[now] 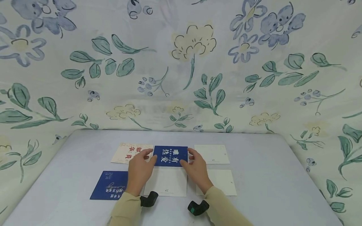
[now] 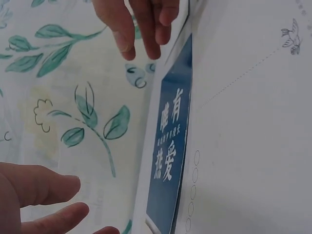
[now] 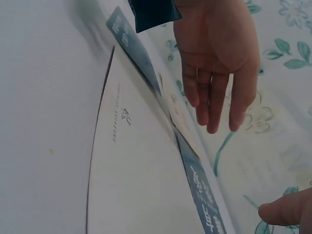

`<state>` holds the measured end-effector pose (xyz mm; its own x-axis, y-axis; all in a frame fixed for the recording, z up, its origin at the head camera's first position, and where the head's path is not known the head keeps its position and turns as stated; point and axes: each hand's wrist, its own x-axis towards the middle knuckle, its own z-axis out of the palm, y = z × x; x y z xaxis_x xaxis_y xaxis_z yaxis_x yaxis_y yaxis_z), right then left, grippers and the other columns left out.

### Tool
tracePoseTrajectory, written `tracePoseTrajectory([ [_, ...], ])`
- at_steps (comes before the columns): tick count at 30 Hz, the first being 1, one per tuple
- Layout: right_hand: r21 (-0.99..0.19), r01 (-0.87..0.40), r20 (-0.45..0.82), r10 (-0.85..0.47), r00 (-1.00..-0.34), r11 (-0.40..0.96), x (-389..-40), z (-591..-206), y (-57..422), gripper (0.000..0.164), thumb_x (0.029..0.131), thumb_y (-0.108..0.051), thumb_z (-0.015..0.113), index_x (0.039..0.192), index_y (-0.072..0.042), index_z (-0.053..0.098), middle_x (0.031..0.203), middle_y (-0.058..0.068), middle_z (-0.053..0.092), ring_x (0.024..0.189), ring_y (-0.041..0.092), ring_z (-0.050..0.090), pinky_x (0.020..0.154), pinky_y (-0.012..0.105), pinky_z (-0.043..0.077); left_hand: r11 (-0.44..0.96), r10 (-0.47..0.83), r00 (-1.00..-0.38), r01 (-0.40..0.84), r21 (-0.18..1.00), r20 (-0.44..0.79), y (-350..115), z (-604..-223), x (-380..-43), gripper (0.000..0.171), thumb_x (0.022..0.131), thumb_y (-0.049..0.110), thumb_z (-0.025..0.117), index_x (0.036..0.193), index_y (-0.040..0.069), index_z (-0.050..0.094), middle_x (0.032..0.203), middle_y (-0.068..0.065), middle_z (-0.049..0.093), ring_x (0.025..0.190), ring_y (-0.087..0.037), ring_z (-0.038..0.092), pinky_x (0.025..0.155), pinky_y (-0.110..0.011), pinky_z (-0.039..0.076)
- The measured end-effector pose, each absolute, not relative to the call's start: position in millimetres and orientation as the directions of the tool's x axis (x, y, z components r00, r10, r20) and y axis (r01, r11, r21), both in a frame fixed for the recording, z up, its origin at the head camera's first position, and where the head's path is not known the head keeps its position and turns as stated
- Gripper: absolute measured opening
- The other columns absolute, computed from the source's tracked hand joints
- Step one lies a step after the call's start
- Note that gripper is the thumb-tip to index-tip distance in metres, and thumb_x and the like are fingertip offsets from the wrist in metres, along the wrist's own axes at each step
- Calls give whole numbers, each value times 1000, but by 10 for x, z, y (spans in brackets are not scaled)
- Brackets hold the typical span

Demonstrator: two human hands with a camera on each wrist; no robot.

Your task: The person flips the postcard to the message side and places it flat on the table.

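Observation:
A blue card [image 1: 170, 160] with white characters lies in the middle of the back row. My left hand [image 1: 139, 171] is at its left edge, thumb and fingers apart and loosely bent. At the right edge is my right hand [image 1: 198, 168], its thumb overlapping the card's corner in the head view. In the left wrist view the blue card [image 2: 168, 146] lies flat, with the left hand's fingers [image 2: 53, 195] spread beside it. The right wrist view shows the left hand [image 3: 217, 58] with fingers extended. Just in front of the blue card lies a white card [image 1: 167, 183].
A cream card with red characters [image 1: 121, 153] lies back left, partly behind the left hand. Another blue card [image 1: 106, 185] is front left. Two white cards [image 1: 215, 153] lie on the right, one behind the other. A floral cloth [image 1: 158, 94] hangs behind the white table [image 1: 254, 175].

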<state>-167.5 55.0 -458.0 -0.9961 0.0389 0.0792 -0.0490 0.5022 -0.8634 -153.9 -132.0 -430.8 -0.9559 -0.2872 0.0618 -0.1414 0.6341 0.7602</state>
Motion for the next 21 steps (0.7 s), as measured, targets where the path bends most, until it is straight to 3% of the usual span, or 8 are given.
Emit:
tracePoseTrajectory([
  [14, -877, 31, 16, 94, -995, 480, -1748, -4654, 530, 53, 83, -22, 67, 132, -8, 49, 108, 11, 56, 90, 20, 51, 77, 36, 47, 624, -301, -953, -167, 764, 38, -1284, -4441, -1672, 40, 87, 22, 60, 123, 4, 58, 122, -19, 58, 113, -35, 54, 89, -49, 46],
  [21, -861, 26, 31, 103, -994, 508, -1747, -4682, 515, 51, 83, -21, 67, 130, -8, 51, 104, 10, 57, 85, 18, 51, 74, 33, 47, 644, -301, -953, -167, 747, 47, -1275, -4477, -1650, 37, 87, 21, 61, 120, 4, 60, 118, -20, 60, 110, -35, 55, 88, -49, 46],
])
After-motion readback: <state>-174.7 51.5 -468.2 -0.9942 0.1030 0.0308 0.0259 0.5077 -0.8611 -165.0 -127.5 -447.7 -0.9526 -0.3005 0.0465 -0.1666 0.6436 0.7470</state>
